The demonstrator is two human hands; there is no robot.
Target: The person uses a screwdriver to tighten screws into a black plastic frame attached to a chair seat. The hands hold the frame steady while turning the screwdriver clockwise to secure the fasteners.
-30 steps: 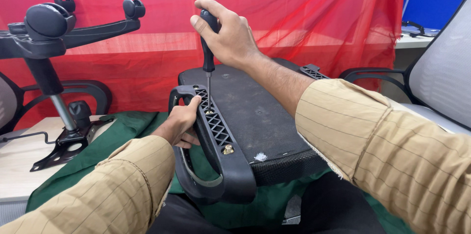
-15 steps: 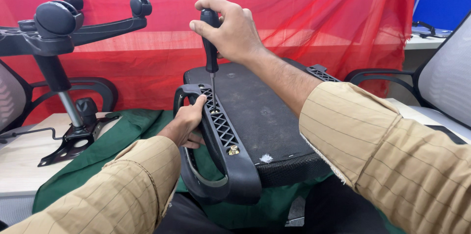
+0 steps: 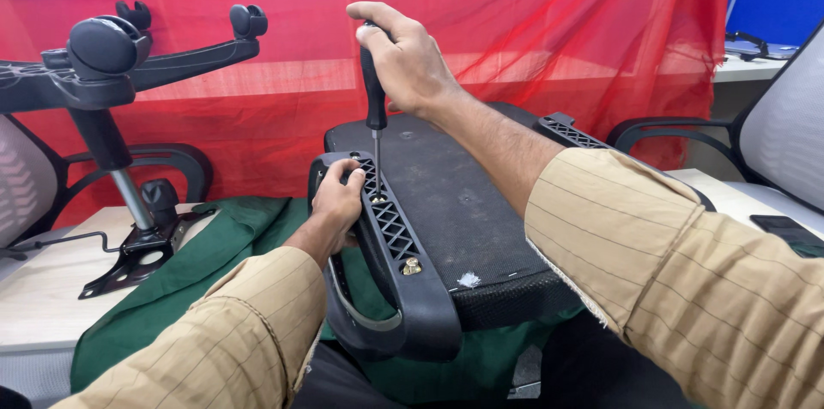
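Change: against the earlier views, the screwdriver (image 3: 374,109) is seen lowered — its tip is now set at a screw point on the armrest bracket (image 3: 390,229), just beside the left thumb.
Meaning: a fastener is judged to be engaged, with turning underway or about to start.
Right hand (image 3: 410,61): grip closed around the black screwdriver handle, shaft held upright.
Left hand (image 3: 337,199): grip wrapped on the armrest's upper loop, steadying it.
Chair seat (image 3: 463,203): laid upside down, armrest along its left edge — a brass bolt (image 3: 411,266) is seen lower down.
Surface: a green cloth (image 3: 197,276) is spread over a pale tabletop (image 3: 51,280).
Room: a red curtain (image 3: 558,31) is hung behind; an upturned chair base (image 3: 103,57) stands left.
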